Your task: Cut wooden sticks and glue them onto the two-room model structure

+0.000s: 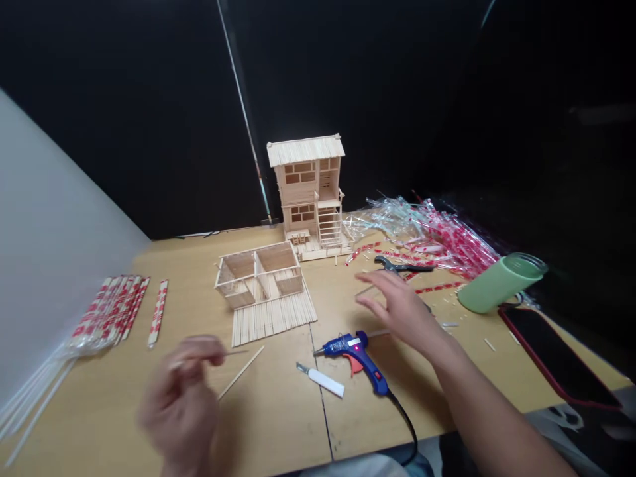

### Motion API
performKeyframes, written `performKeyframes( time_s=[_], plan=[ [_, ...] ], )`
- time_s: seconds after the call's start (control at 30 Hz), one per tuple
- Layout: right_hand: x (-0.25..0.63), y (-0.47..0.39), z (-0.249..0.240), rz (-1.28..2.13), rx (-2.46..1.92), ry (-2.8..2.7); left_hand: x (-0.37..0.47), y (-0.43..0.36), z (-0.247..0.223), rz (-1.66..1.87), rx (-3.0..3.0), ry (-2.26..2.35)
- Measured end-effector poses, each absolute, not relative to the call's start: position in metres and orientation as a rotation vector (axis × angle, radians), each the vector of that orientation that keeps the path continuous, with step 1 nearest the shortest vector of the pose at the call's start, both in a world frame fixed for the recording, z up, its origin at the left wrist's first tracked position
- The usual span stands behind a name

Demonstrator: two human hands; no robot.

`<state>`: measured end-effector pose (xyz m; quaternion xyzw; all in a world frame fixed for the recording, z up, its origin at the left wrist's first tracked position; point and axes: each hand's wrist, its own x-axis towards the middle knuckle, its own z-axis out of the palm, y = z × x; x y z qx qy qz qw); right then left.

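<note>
Left of the glue gun [358, 351], a thin stick [237, 352] juts from the pinched left grip [183, 397]. Beyond the glue gun, the right grip [405, 308] gapes.

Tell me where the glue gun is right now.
In the head view, the blue glue gun lies on the table, slightly right of centre. It sits beside the white-handled knife, below and left of the right hand.
</note>
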<state>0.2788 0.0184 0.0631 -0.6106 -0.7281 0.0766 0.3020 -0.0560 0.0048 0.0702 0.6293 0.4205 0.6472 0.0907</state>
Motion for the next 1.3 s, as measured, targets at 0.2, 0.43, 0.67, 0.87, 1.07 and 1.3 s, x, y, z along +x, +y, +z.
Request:
performKeyframes(
  time_s=[0.2,0.43,0.67,0.87,1.07,1.3],
  plan=[
    [0.213,0.001,0.094,0.752,-1.086,-2.090,0.000,0.026,0.068,1.170,2.861,1.110],
    [0.207,0.019,0.083,0.605,-1.173,-2.075,0.007,0.037,0.057,1.026,3.017,1.176],
    [0.212,0.065,0.076,0.782,-1.234,-1.893,0.009,0.064,0.063,1.102,3.001,1.228],
    [0.220,0.125,0.065,0.611,-1.345,-1.785,-0.058,0.108,0.068,1.577,2.388,1.726],
    [0.209,0.159,0.055,0.548,-1.364,-1.784,-0.133,0.158,0.033,1.596,1.563,1.793],
    [0.197,0.179,0.050,0.530,-1.340,-1.837,-0.130,0.181,0.016,1.555,1.352,1.580]
  ],
)
